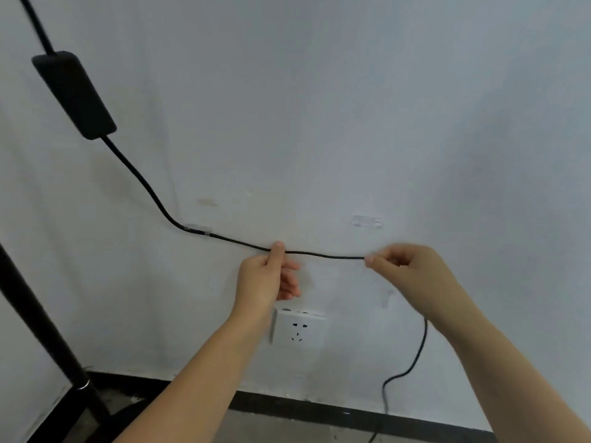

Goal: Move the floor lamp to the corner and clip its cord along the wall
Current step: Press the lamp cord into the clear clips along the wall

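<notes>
Floor lamp's black metal pole (pixel 38 318) stands at the left edge of the white wall (pixel 319 107), apparently in the corner. Its thin black cord (pixel 323 254) is seated in one clear plastic clip (pixel 198 231); a second clear clip (pixel 367 221) sits empty just above the span. My left hand (pixel 268 279) and right hand (pixel 412 270) each have fingers pinched on the cord, holding it taut and level, presumably for pressing into that clip. Remaining cord hangs toward the floor beside the white socket (pixel 299 329).
</notes>
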`<control>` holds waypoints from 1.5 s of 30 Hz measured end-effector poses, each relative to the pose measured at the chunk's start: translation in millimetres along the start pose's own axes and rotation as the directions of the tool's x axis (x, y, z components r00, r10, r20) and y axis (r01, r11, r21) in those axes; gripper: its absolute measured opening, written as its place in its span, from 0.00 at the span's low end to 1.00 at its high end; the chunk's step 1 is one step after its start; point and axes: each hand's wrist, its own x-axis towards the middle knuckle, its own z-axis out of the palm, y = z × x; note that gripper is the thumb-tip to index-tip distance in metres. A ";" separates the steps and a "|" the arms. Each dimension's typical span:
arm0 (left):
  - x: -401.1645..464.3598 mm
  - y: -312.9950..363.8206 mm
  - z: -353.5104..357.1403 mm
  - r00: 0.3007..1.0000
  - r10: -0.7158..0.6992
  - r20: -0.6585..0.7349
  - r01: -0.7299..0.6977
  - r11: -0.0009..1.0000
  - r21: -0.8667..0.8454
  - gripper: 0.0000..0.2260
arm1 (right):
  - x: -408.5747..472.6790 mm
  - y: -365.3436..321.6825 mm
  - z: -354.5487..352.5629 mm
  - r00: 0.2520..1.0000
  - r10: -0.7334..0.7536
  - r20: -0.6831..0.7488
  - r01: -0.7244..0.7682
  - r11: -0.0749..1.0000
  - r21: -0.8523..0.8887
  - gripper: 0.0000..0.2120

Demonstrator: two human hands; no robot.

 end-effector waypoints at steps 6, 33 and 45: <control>-12.6 23.0 25.5 0.991 -0.081 0.106 0.098 0.981 -0.165 0.13 | 8.0 -30.0 -24.6 0.991 -0.124 -0.054 0.111 0.972 -0.205 0.10; -13.3 33.2 75.4 0.950 -0.054 0.307 0.171 0.914 -0.369 0.13 | 17.2 -0.9 -40.9 0.999 -0.011 -0.044 0.014 0.998 0.065 0.12; -31.5 -21.4 95.0 0.936 0.243 0.253 -0.256 0.966 0.019 0.08 | -23.2 86.0 -6.5 0.954 0.260 0.146 -0.295 0.749 0.593 0.12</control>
